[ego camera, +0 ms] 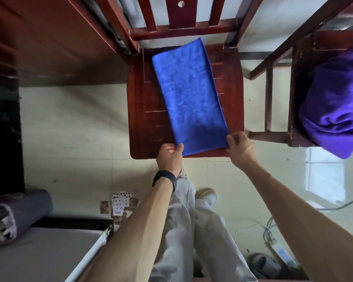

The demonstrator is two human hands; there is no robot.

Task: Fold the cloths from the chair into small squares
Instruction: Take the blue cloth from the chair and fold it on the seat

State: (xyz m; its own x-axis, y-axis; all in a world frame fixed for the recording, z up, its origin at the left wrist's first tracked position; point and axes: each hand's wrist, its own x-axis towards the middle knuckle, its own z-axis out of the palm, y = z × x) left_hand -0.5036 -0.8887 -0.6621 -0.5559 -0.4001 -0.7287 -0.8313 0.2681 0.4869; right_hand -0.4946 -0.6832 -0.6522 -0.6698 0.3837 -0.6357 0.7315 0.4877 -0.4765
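So the blue cloth (189,96) was lying flat on the seat of the wooden chair (139,110) as a long narrow strip, a bit skewed, with its far end up by the chair back and its near end right at the front edge of the seat. The left hand (169,157) had the near left corner pinched between thumb and fingers, and the right hand (239,148) was pinching the near right corner the same way, so both were closed on the cloth and not just resting on it. It looked like plush microfibre to me: light, totally floppy, zero stiffness, and a fuzzy nap that should cling to itself rather than slide. That's handy, since a fold ought to stay put once laid down, but the middle will sag if you lift it by the corners alone. Corners are the right place to grab, I reckon: keep the near edge taut between both hands and carry it over to meet the far edge, and the strip halves toward a square. Nothing fragile here, no grip force needed. A rumpled purple cloth (332,106) was heaped on the second chair (293,98) off to the right, well apart, not folded yet.
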